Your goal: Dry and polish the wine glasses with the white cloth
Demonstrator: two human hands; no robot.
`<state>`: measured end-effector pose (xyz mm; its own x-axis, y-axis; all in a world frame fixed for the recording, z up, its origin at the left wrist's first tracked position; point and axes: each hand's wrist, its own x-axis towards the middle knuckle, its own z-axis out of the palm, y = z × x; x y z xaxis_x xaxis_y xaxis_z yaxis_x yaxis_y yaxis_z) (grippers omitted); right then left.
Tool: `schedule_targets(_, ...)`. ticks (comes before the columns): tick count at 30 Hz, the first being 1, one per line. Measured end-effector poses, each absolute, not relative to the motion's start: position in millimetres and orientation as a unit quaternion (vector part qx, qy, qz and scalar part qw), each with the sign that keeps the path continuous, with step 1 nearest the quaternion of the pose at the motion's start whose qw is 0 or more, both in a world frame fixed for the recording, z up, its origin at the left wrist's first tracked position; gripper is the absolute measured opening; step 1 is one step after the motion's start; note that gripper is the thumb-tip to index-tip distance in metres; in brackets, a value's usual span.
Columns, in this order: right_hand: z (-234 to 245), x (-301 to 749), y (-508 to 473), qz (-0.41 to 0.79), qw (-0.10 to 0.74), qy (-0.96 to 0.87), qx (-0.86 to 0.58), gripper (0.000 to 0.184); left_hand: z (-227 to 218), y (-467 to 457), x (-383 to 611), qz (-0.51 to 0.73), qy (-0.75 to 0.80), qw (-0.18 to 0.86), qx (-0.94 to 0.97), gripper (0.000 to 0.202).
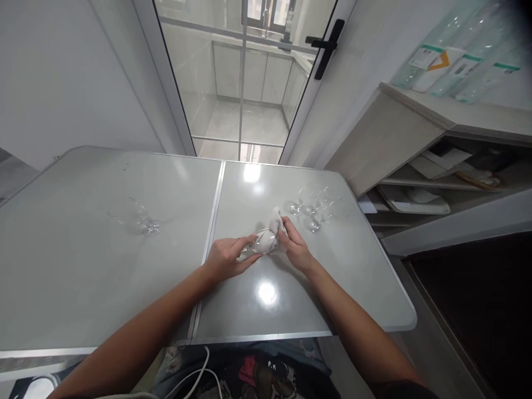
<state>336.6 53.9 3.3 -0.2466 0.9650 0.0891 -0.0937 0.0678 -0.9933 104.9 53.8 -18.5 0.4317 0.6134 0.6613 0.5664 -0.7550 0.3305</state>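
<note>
My left hand (pixel 226 257) grips the stem end of a clear wine glass (pixel 262 241) held on its side above the grey table (pixel 124 266). My right hand (pixel 296 248) is closed on a white cloth (pixel 276 221) that is pushed into and around the glass's bowl. Both hands meet just right of the table's middle seam.
Several clear wine glasses (pixel 318 206) stand on the table's right side beyond my right hand. Another glass (pixel 139 219) sits on the left panel. A glass door (pixel 245 77) is behind the table, and shelves (pixel 432 183) with papers stand to the right.
</note>
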Motion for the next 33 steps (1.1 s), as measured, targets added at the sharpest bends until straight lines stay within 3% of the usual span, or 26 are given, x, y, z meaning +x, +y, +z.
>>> schedule_targets(6,-0.9,332.2,52.2,0.539,0.569,-0.468,-0.409,0.044,-21.8,57.9,103.5,0.429,0.368,0.077,0.822,0.038)
schedule_targets(9,-2.4,330.3,48.4,0.524,0.527,-0.522,-0.419,0.046,-23.3,58.9,101.2,0.423,0.365,0.065,0.827,0.038)
schedule_targets(13,-6.3,331.7,52.1,0.586,0.473,-0.520,-0.404,0.032,-23.1,61.3,104.6,0.416,0.372,0.114,0.822,0.036)
schedule_targets(20,1.7,336.8,66.0,0.549,0.725,-0.232,-0.345,0.020,-19.3,57.8,106.1,0.475,0.384,0.224,0.759,0.042)
schedule_targets(23,6.3,329.6,60.3,0.615,0.673,-0.250,-0.325,0.016,-18.4,52.6,107.1,0.468,0.369,0.300,0.745,0.045)
schedule_targets(27,8.3,315.5,51.8,0.746,0.531,-0.269,-0.300,0.034,-13.8,52.2,113.0,0.433,0.377,0.476,0.666,0.064)
schedule_targets(33,10.0,319.7,51.3,0.783,0.474,-0.266,-0.302,0.039,-1.0,56.1,112.5,0.335,0.326,0.700,0.539,0.068)
